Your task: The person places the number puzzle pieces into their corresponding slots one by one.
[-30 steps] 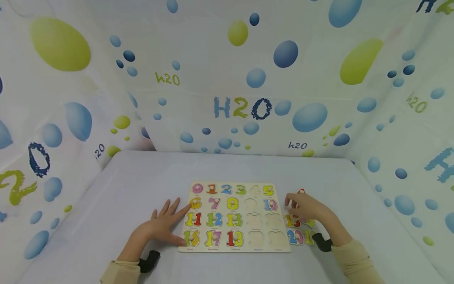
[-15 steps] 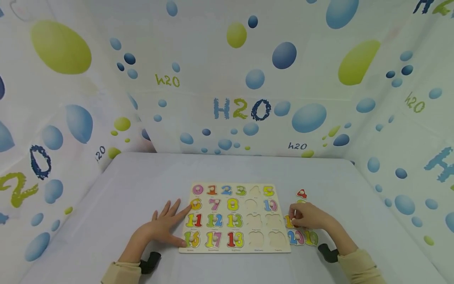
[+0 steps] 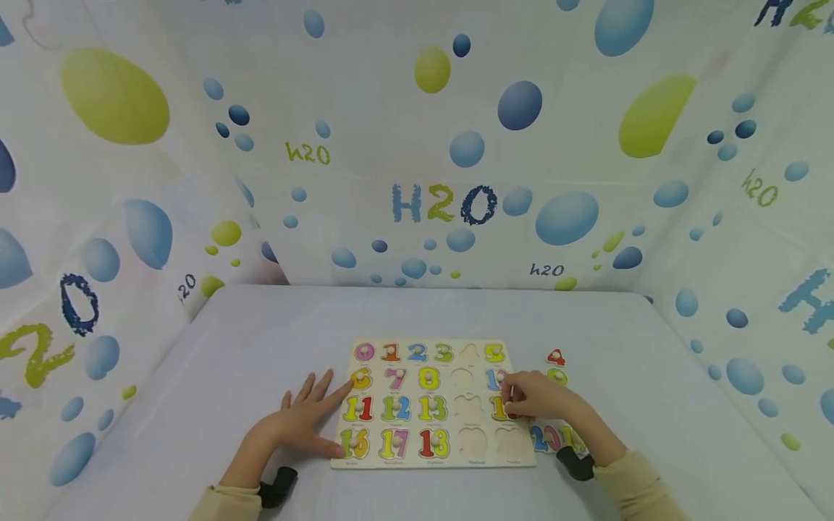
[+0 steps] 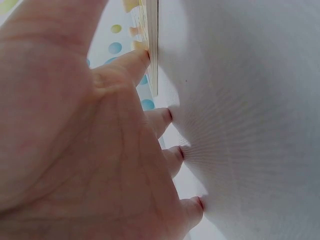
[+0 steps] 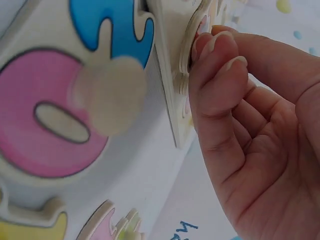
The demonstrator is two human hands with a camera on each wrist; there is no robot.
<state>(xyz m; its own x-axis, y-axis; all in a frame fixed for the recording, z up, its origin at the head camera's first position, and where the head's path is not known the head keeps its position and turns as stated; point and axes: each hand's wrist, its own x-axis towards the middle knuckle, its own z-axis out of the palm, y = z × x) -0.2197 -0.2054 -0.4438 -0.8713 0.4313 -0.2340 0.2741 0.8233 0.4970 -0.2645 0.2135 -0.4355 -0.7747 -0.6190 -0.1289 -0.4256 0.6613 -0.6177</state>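
Note:
A wooden number puzzle board (image 3: pixel 449 463) lies on the table, knobbed number pieces filling most of its recesses. My right hand (image 3: pixel 537 396) pinches the number 15 puzzle piece (image 3: pixel 498 408) over the right-hand recess of the third row. Its fingers cover the second digit in the head view. In the right wrist view, thumb and fingertips close on this piece (image 5: pixel 186 60) right at the board's surface. My left hand (image 3: pixel 302 418) is spread at the board's left edge, thumb and index finger touching it. Its other fingertips rest on the table, as the left wrist view shows.
Right of the board lie loose pieces: a red 4 (image 3: pixel 556 357), a green piece (image 3: pixel 557 376), the blue-and-pink 20 (image 3: pixel 546 439) and a green-yellow piece (image 3: pixel 573 438) partly behind my right wrist. Bare recesses (image 3: pixel 472 441) show in the board. Printed cloth walls (image 3: pixel 417 145) surround the table (image 3: pixel 260 325).
My right hand first reached down to the loose pieces, took the number 15 piece, and carried it left onto the board. My left hand stays at the board's edge.

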